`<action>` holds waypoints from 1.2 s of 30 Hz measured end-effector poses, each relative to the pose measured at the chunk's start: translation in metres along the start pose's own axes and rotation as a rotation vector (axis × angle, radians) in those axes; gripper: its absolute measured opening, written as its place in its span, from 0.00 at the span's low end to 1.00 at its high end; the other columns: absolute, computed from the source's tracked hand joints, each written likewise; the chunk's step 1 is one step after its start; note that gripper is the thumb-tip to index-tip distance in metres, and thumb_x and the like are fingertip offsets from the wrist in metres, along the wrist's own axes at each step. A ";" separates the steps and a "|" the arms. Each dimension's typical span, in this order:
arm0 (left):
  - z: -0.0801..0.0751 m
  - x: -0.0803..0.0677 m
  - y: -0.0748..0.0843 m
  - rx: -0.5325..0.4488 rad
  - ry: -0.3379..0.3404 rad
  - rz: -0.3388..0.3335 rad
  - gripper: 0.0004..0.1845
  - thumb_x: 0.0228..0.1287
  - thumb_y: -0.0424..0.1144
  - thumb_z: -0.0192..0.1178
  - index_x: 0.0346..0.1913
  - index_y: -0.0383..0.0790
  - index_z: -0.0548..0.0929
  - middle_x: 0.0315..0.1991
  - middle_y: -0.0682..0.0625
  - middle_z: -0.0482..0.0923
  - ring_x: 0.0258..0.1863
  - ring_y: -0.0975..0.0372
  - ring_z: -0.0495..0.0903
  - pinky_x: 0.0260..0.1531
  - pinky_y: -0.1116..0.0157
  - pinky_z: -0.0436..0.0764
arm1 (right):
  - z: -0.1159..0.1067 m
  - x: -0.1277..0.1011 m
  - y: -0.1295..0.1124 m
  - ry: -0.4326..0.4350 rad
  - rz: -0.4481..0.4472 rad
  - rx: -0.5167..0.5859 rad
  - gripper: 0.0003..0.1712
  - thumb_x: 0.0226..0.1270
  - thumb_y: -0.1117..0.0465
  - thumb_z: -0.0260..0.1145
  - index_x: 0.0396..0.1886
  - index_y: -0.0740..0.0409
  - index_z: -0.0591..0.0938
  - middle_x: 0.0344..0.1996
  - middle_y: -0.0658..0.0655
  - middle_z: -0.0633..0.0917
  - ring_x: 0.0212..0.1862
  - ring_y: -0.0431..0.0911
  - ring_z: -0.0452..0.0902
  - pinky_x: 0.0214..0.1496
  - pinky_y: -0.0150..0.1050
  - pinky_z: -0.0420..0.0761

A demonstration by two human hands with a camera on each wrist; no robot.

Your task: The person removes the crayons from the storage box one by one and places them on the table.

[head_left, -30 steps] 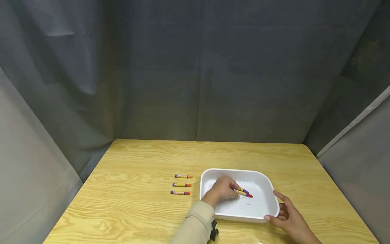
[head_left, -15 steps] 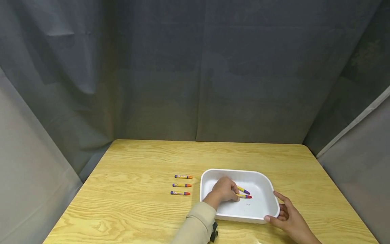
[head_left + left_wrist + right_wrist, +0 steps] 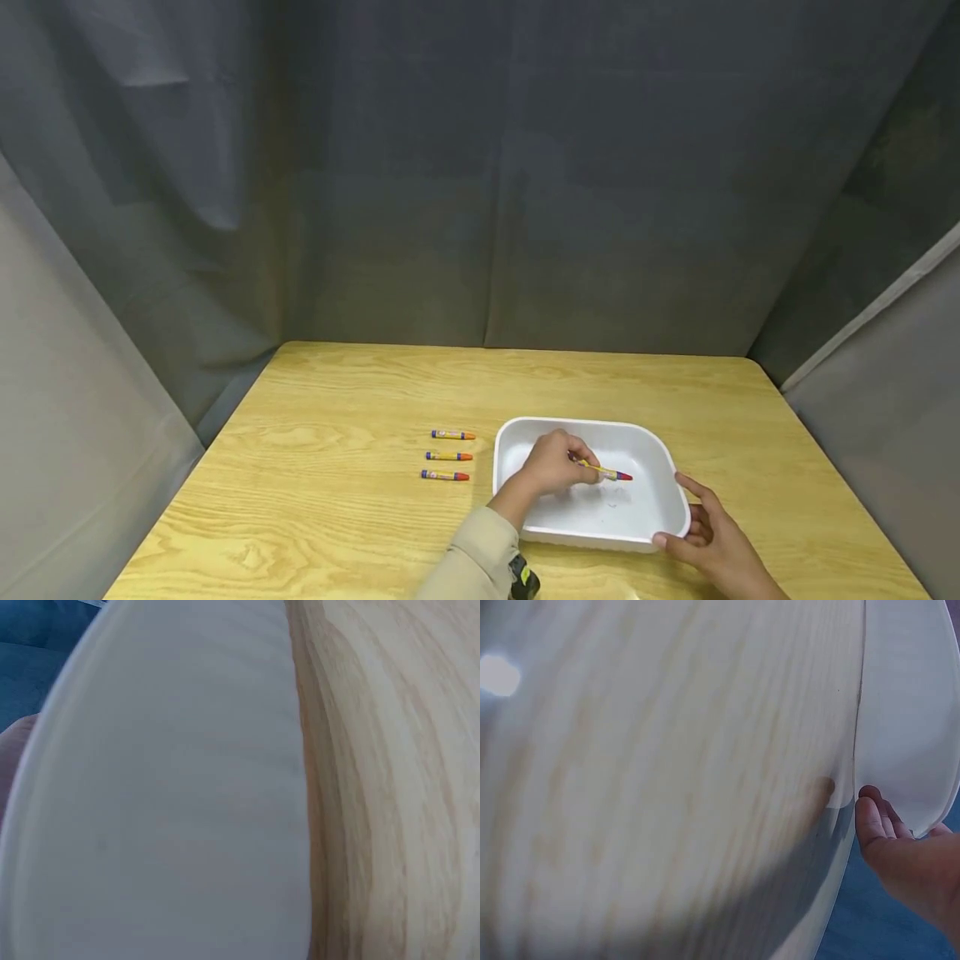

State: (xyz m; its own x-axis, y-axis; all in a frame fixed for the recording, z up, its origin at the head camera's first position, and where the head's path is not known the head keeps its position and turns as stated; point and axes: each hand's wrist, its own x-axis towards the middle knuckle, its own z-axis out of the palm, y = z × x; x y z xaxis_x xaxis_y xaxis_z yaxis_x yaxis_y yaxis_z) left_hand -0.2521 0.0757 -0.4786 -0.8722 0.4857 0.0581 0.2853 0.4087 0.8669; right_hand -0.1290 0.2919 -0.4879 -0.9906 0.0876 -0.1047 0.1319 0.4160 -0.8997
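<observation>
A white tray (image 3: 666,467) sits on the wooden table (image 3: 345,500) near the front edge. Reaching into it from the left, my left hand (image 3: 579,467) in a beige sleeve pinches a yellow crayon with a red tip (image 3: 617,475), which points right just above the tray floor. My right hand (image 3: 693,521) holds the tray's front right corner, with the thumb on the front rim and the fingers (image 3: 881,825) against the outer wall. The left wrist view shows only the tray's wall (image 3: 172,810) and the table (image 3: 390,780). No other crayon shows in the tray.
Three crayons lie in a neat column on the table left of the tray: a top one (image 3: 452,434), a middle one (image 3: 448,456) and a bottom one (image 3: 444,475). Grey curtains close in the table on three sides.
My left hand has raised the red-tipped crayon slightly and its tip has shifted right. The purple-tipped crayon seen beside it earlier is out of sight. The right hand stays put.
</observation>
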 end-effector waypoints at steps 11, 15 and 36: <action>-0.014 -0.019 -0.001 0.051 0.013 0.050 0.07 0.42 0.38 0.74 0.23 0.46 0.84 0.25 0.56 0.71 0.23 0.71 0.67 0.23 0.73 0.68 | 0.004 -0.002 0.000 0.023 -0.055 0.031 0.53 0.47 0.67 0.75 0.69 0.61 0.53 0.41 0.67 0.77 0.35 0.44 0.77 0.36 0.34 0.79; -0.029 -0.031 -0.001 0.021 0.034 0.076 0.07 0.43 0.38 0.73 0.24 0.47 0.84 0.28 0.54 0.73 0.25 0.71 0.69 0.26 0.73 0.70 | 0.006 -0.003 -0.001 0.010 -0.035 0.039 0.54 0.47 0.66 0.75 0.70 0.60 0.52 0.42 0.68 0.76 0.38 0.46 0.77 0.37 0.34 0.79; -0.090 -0.083 -0.011 -0.037 0.178 0.083 0.06 0.47 0.38 0.72 0.29 0.45 0.85 0.33 0.46 0.75 0.32 0.59 0.75 0.33 0.64 0.74 | 0.009 -0.002 -0.008 0.007 -0.022 -0.012 0.54 0.49 0.63 0.75 0.70 0.59 0.52 0.45 0.66 0.75 0.42 0.49 0.76 0.40 0.31 0.78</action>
State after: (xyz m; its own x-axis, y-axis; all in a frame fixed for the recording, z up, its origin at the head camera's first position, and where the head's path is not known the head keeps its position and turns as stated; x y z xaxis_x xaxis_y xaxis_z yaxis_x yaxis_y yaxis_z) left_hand -0.2186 -0.0383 -0.4480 -0.9039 0.3705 0.2136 0.3469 0.3430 0.8730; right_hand -0.1283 0.2805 -0.4844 -0.9930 0.0851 -0.0817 0.1105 0.4285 -0.8967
